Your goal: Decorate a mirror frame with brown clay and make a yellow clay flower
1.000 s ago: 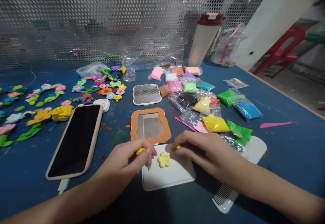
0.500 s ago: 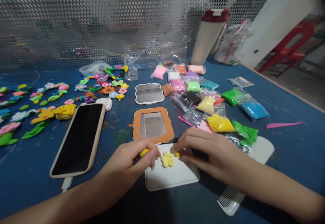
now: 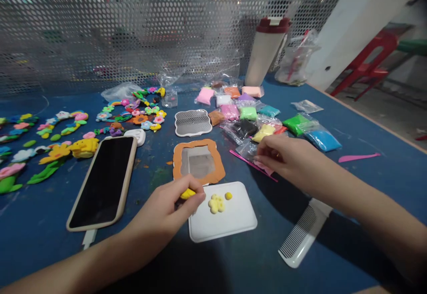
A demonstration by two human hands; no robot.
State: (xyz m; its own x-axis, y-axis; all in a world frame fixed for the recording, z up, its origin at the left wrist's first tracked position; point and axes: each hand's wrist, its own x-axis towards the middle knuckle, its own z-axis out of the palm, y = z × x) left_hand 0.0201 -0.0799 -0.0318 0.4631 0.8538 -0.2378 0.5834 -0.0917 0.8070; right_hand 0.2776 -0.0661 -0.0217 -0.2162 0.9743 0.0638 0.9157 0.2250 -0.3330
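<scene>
On white plastic [image 3: 223, 227], lumpy pale-yellow clay [image 3: 216, 204], round yellow ball [image 3: 228, 195]

Bare left hand [image 3: 178, 198] and bare right hand [image 3: 282, 156]; slim bare forearms [image 3: 110, 254]; narrow wrists [image 3: 147, 227]

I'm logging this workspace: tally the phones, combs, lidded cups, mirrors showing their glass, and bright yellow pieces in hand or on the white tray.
Phone: 1
Comb: 1
Lidded cup: 1
Mirrors: 2 (orange-rimmed one, white-rimmed one)
Bright yellow pieces: 2 (ball on white tray, lump in left hand)
Total: 7
</scene>
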